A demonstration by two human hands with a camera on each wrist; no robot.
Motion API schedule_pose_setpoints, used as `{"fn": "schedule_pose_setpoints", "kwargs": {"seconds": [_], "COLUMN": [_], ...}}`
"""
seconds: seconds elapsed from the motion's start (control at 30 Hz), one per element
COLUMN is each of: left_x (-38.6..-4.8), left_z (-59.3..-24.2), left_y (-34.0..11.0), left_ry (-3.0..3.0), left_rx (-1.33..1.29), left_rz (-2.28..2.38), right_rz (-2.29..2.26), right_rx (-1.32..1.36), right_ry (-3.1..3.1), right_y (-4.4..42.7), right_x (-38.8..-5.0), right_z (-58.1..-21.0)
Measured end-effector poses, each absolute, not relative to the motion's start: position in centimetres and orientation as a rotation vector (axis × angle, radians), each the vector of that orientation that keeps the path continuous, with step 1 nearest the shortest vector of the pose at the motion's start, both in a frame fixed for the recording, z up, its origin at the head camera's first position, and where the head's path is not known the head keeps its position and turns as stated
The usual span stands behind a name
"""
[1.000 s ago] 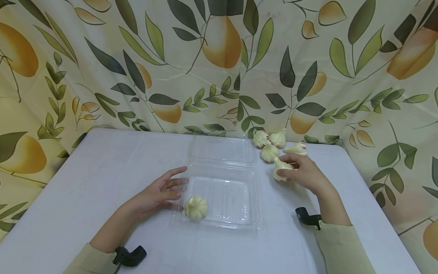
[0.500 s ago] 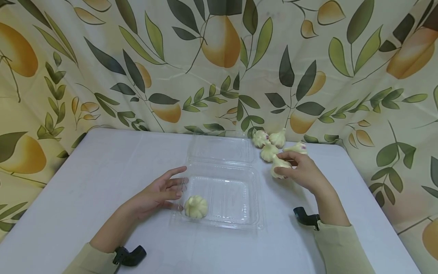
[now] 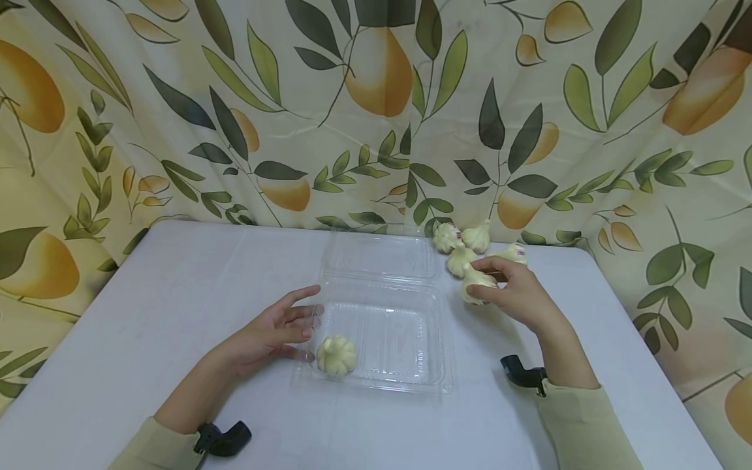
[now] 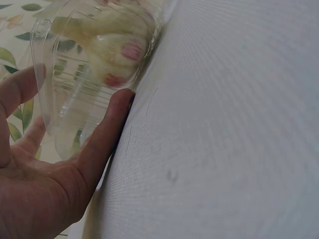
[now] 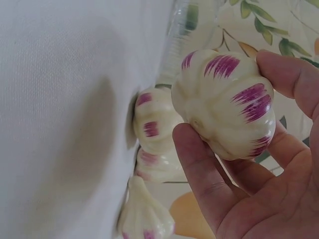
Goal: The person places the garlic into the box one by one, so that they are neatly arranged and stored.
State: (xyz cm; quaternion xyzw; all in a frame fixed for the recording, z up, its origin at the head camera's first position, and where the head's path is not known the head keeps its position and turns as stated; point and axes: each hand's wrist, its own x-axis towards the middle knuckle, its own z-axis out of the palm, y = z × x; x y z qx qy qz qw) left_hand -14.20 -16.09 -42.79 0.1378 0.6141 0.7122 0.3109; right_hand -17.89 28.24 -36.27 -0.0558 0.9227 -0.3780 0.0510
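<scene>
My right hand (image 3: pixel 517 294) grips a garlic bulb (image 5: pixel 227 102) between thumb and fingers; the right wrist view shows it raised off the table, with purple streaks on its pale skin. An open clear plastic clamshell box (image 3: pixel 388 385) lies in the middle, lid folded back. Inside its near left corner sits another garlic bulb (image 3: pixel 337 355). At the box's left side my left hand (image 3: pixel 267 336) has its fingers spread and loosely extended; in the left wrist view the fingertips (image 4: pixel 119 99) touch the clear wall.
Behind my right hand several garlic bulbs (image 3: pixel 461 260) cluster at the table's back edge, one of them (image 3: pixel 511 252) partly hidden by the hand. A white cloth covers the table (image 3: pixel 194 287). A fruit-patterned curtain (image 3: pixel 376 163) hangs behind it.
My right hand has moved slightly left and up in the head view with the garlic bulb in its grip. The left hand and the box have stayed put.
</scene>
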Motion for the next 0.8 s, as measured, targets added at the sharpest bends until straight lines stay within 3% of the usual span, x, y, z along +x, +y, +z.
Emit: {"fn": "schedule_pose_setpoints", "kwargs": {"seconds": [0.8], "left_x": [-14.1], "left_z": [-42.7], "left_y": [-16.1], "left_ry": [1.638], "left_rx": [0.354], "left_rz": [1.869], "right_rz": [-1.189], "right_rx": [-0.22], "right_ry": [2.819], "right_y": [27.0], "right_x": [-17.5], "right_z": [-36.2]}}
